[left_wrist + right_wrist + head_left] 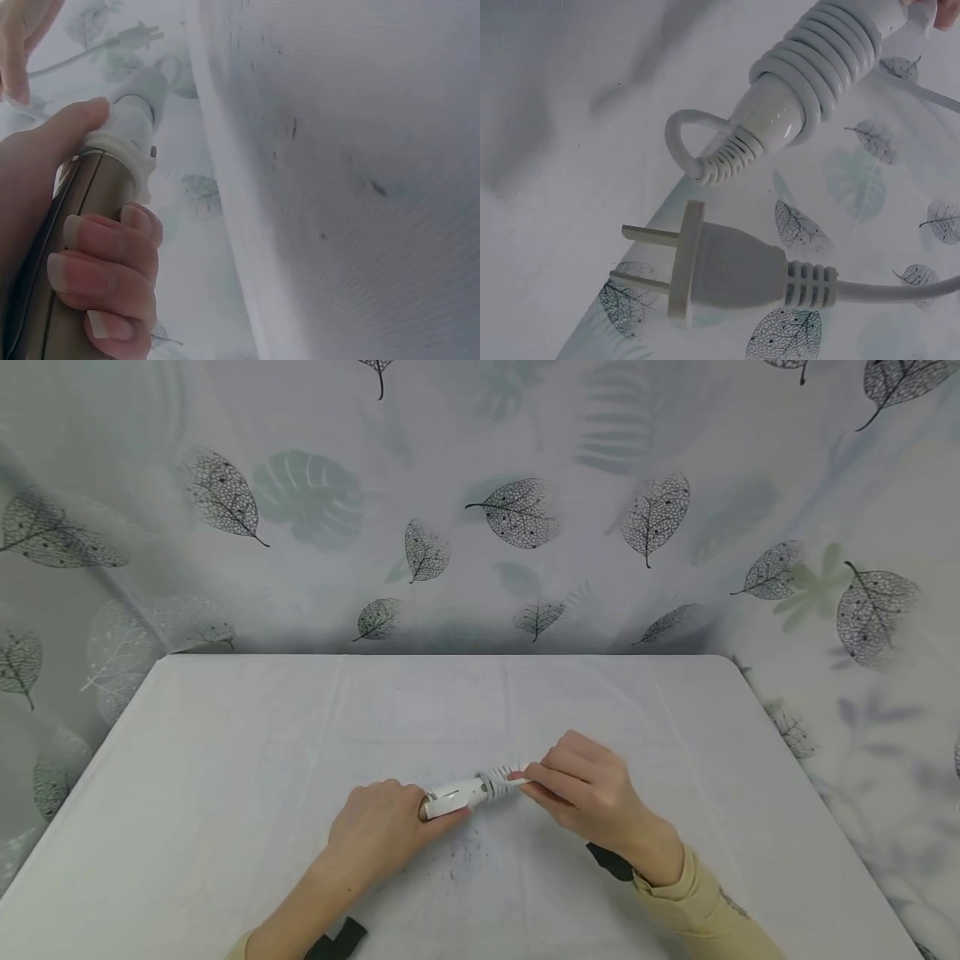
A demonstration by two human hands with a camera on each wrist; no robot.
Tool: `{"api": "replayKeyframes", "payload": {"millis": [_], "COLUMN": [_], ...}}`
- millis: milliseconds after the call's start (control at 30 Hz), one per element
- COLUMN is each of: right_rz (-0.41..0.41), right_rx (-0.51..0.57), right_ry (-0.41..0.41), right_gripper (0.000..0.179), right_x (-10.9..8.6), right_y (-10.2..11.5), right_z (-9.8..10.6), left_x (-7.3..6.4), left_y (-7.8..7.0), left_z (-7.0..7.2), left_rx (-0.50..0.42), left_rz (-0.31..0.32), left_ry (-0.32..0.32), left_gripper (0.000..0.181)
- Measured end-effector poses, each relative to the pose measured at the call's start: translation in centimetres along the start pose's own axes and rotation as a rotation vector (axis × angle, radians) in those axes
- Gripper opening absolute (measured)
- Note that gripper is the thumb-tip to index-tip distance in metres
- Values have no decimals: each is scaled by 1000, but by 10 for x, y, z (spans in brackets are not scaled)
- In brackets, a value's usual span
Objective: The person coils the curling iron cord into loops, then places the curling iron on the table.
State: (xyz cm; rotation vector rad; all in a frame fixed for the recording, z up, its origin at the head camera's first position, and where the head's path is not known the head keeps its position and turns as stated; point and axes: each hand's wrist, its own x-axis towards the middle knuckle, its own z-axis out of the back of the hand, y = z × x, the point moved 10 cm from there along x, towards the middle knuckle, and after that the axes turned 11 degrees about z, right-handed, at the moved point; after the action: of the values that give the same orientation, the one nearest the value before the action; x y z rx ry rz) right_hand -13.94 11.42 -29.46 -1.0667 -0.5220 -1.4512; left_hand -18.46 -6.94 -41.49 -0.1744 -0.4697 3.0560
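A white-handled curling iron (455, 797) with a bronze barrel (101, 184) is held above the white table. My left hand (382, 818) grips the barrel, its fingers (109, 281) wrapped around it and the thumb lying toward the white handle. White cord (821, 64) winds in several turns around the handle, and a small loop of cord (679, 142) stands out at its end. To the right of the handle, my right hand (592, 789) pinches the cord close to the turns. A two-pin plug (735, 270) hangs at the cord's free end.
The white table (247, 735) has dark specks (467, 852) on its cloth below the hands. Behind and beside it hangs leaf-printed fabric (465, 460). Dark straps (611, 862) show at both wrists.
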Motion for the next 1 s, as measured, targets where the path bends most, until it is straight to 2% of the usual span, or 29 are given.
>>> {"api": "replayKeyframes", "payload": {"millis": [200,567,800,1000], "right_rz": [80,135,143,131], "right_rx": [-28,-20,-16,3], "right_ry": [-14,-2,15,23], "right_gripper": [25,29,28,27], "right_x": [6,10,11,9], "right_y": [9,22,27,27], "right_z": [-1,-9,-13,-14], "left_x": [2,6,6,8], "left_y": [3,7,9,14], "left_z": [4,11,15,14], "left_rx": [-3,2,-15,-58], "left_rz": [16,20,30,67], "left_ry": [-44,-107,-116,-74], "left_gripper": [61,61,62,61]}}
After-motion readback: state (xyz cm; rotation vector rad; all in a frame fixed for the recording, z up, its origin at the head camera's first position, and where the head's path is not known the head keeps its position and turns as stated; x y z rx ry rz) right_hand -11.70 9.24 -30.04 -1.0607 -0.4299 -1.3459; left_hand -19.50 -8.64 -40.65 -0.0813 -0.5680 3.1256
